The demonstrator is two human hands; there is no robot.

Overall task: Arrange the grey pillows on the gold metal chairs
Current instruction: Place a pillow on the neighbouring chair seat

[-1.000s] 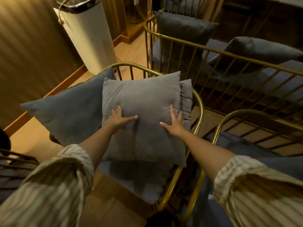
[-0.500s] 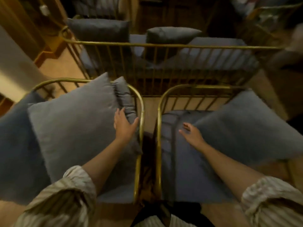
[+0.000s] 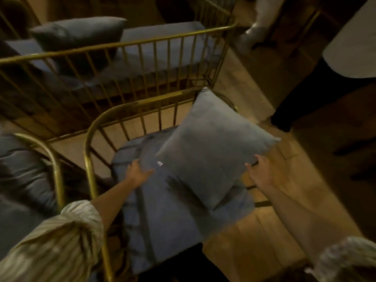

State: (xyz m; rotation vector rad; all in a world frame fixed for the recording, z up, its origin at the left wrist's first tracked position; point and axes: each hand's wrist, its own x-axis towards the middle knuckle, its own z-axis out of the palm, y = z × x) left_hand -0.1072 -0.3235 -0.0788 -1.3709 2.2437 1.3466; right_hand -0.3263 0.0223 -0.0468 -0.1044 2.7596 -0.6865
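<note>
The grey pillow (image 3: pixel 211 147) lies between 2 open hands. The right hand (image 3: pixel 259 173) apparently touches its near edge; the left hand (image 3: pixel 138 173) rests just beside it on the seat cushion (image 3: pixel 162 220).

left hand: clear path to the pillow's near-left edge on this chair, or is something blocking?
Probably yes. The left hand rests open on the seat cushion, just short of the grey pillow, with only bare cushion between them. The chair rail lies outside the arm.

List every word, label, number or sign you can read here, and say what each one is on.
No readable text anywhere.
Small white tag on the lower-left edge of the grey pillow: too small and blurred to read.
</note>
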